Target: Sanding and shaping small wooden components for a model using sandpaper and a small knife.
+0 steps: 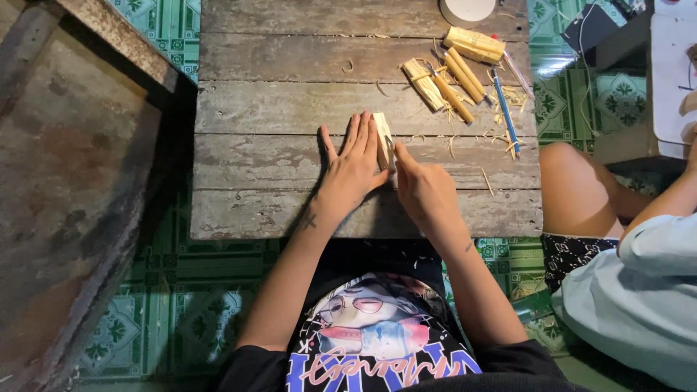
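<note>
A short pale wooden block (pixel 382 140) lies on the grey plank bench (pixel 268 109), near the middle of its width and a little toward the near edge. Its long axis runs from about 12 o'clock to 6 o'clock, tipped slightly so the far end leans toward 11 o'clock; the far end points away from the person and the near end toward their chest.

The left hand (pixel 353 168) lies flat on the bench with its fingers spread apart and stretched toward 12 o'clock. It grips nothing; the index finger presses along the left side of the block, so the block sits at about 2 o'clock from the middle of that hand, touching it.

The right hand (pixel 423 190) comes in from 5 o'clock. Its fingers are drawn together around a small thin tool (pixel 391 149), whose tip meets the right face of the block; the tool is too small to tell its kind. The block is at about 11 o'clock from this hand, pinched between the two hands.

At 1 o'clock from the block, well apart, lies a heap of split bamboo pieces (pixel 451 72), most with their long axes running from 11 o'clock to 5 o'clock. Just beside them at 3 o'clock lies a blue pen (pixel 505 110), and pale shavings (pixel 508 141) are scattered near it. A round white object (pixel 467 10) sits at the far edge of the bench. At 3 o'clock, off the bench, another person's bare knee (pixel 570 181) and light blue sleeve (pixel 639 290) show.
</note>
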